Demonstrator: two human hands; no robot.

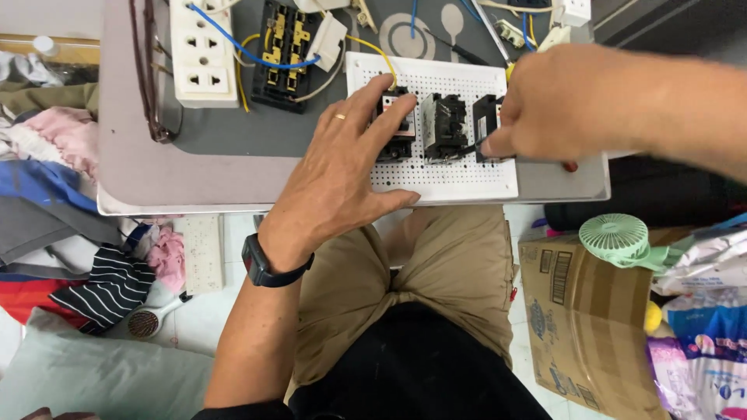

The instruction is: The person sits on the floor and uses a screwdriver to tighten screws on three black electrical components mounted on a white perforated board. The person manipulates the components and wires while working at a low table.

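Observation:
A white perforated board lies on the grey table with three black breaker-like blocks on it. My left hand rests flat on the board, fingers spread, fingertips touching the left block. The middle block stands free. My right hand is closed around a thin dark tool, whose tip meets the base of the right block. A red bit of the tool's handle shows under the hand.
At the table's far side sit a white socket strip, a black terminal unit with yellow and blue wires, and glasses. A cardboard box and green fan stand right; clothes lie left.

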